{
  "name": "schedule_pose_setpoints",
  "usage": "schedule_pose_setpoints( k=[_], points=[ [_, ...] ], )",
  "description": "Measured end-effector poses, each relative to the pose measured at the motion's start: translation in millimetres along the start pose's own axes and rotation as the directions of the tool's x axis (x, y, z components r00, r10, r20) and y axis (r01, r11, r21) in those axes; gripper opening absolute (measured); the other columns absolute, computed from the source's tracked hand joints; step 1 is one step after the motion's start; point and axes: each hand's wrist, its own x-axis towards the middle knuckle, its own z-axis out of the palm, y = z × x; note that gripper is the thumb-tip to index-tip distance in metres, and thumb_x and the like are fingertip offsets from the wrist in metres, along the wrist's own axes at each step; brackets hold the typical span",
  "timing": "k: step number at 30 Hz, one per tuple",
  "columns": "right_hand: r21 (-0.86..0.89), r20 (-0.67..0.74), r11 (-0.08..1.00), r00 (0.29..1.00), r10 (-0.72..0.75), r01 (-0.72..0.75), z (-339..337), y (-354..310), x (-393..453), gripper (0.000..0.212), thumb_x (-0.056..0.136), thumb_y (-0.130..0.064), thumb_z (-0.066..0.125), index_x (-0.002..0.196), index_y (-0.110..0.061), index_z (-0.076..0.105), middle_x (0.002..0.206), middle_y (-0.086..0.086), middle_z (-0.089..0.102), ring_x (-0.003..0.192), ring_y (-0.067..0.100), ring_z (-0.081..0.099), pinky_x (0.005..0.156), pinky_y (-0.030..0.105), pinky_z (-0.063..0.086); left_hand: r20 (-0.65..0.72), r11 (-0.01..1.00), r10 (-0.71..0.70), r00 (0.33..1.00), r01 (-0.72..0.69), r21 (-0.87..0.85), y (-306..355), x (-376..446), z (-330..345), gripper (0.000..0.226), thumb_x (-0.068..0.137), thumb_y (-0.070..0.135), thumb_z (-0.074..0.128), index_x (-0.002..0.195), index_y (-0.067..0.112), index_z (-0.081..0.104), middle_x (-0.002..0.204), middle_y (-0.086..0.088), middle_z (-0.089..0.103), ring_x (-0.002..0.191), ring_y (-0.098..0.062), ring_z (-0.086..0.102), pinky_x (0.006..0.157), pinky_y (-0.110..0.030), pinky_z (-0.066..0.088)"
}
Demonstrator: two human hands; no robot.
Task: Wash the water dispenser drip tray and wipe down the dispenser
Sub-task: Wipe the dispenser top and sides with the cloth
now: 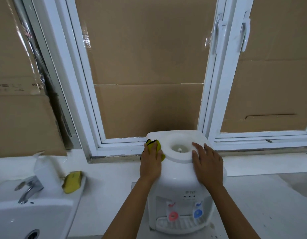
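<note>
A white tabletop water dispenser (179,185) stands on the counter below the window, with a red tap (173,216) and a blue tap (198,213) on its front. The white ribbed drip tray (180,225) sits in place under the taps. My left hand (151,163) presses a yellow cloth (158,145) flat against the top left of the dispenser. My right hand (207,163) rests flat on the top right, beside the round bottle well (179,149).
A white sink (28,218) with a chrome tap (29,188) lies at the lower left. A yellow sponge (72,181) rests on the sink's edge beside a white container (45,171). White window frames backed with cardboard rise right behind the dispenser.
</note>
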Motion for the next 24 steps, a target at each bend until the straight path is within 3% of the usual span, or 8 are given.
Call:
schedule_pose_setpoints(
  k=[2,5,9,14,18,21,24],
  points=[
    [0.002,0.0,1.0,1.0,-0.001,0.001,1.2,1.2,0.2,0.06,0.094,-0.057,0.015,0.142,-0.036,0.043,0.149,0.007,0.045,0.139,0.028,0.038,0.117,0.049,0.022,0.025,0.996,-0.04,0.999,0.037,0.085,6.6,-12.1,-0.1,0.06,0.099,0.053,0.024,0.153,0.028,0.016,0.161,0.0,0.006,0.146,-0.025,0.015,0.117,-0.038,0.018],
    [-0.009,-0.005,1.0,1.0,-0.005,0.004,2.5,1.9,0.8,0.058,0.094,-0.055,0.016,0.142,-0.035,0.043,0.148,0.008,0.045,0.138,0.029,0.038,0.117,0.05,0.022,0.027,0.974,-0.09,0.996,0.082,0.212,21.7,-31.2,-2.2,0.099,0.073,0.084,-0.004,0.154,0.027,0.007,0.162,-0.005,-0.001,0.146,-0.032,0.01,0.118,-0.047,0.02],
    [-0.024,-0.018,1.0,1.0,-0.01,0.01,3.9,2.1,1.7,0.061,0.094,-0.056,0.012,0.141,-0.035,0.044,0.147,0.009,0.047,0.137,0.03,0.04,0.117,0.05,0.025,0.049,0.935,-0.184,0.982,0.159,0.317,45.3,-46.2,0.4,0.127,0.045,0.086,-0.029,0.154,0.025,-0.006,0.161,-0.01,-0.01,0.147,-0.037,-0.003,0.117,-0.055,0.014],
    [-0.025,-0.012,1.0,1.0,-0.013,0.013,7.5,5.2,3.9,0.061,0.093,-0.058,0.012,0.142,-0.036,0.043,0.148,0.009,0.046,0.138,0.03,0.04,0.117,0.05,0.025,0.081,0.928,-0.268,0.96,0.234,0.29,58.6,-41.3,0.0,0.086,0.089,0.071,0.028,0.154,0.025,-0.005,0.161,-0.008,-0.012,0.147,-0.035,-0.007,0.118,-0.055,0.008],
    [-0.016,-0.01,1.0,1.0,-0.018,0.018,7.1,5.4,4.5,0.057,0.095,-0.055,0.017,0.141,-0.035,0.044,0.148,0.009,0.046,0.138,0.03,0.04,0.117,0.05,0.023,0.066,0.951,-0.238,0.969,0.219,0.22,41.3,-26.1,0.1,0.073,0.094,0.061,0.034,0.154,0.03,0.006,0.162,-0.003,-0.004,0.148,-0.032,0.003,0.117,-0.053,0.018],
    [-0.014,-0.018,1.0,0.999,-0.027,0.027,6.1,4.9,4.1,0.056,0.095,-0.053,0.018,0.14,-0.034,0.045,0.146,0.01,0.048,0.136,0.03,0.041,0.116,0.05,0.023,0.05,0.985,-0.144,0.988,0.138,0.104,20.6,-7.3,-2.6,0.06,0.097,0.05,0.039,0.151,0.031,0.023,0.159,-0.001,0.013,0.143,-0.031,0.022,0.112,-0.047,0.03],
    [-0.011,-0.022,1.0,0.999,-0.027,0.027,6.6,4.4,4.5,0.054,0.096,-0.052,0.019,0.139,-0.034,0.046,0.145,0.009,0.048,0.136,0.029,0.042,0.116,0.05,0.023,0.019,0.994,-0.105,0.994,0.105,-0.036,12.6,1.7,-4.9,0.049,0.101,0.038,0.037,0.149,0.03,0.031,0.158,0.0,0.021,0.144,-0.023,0.025,0.114,-0.042,0.03]
  ],
)
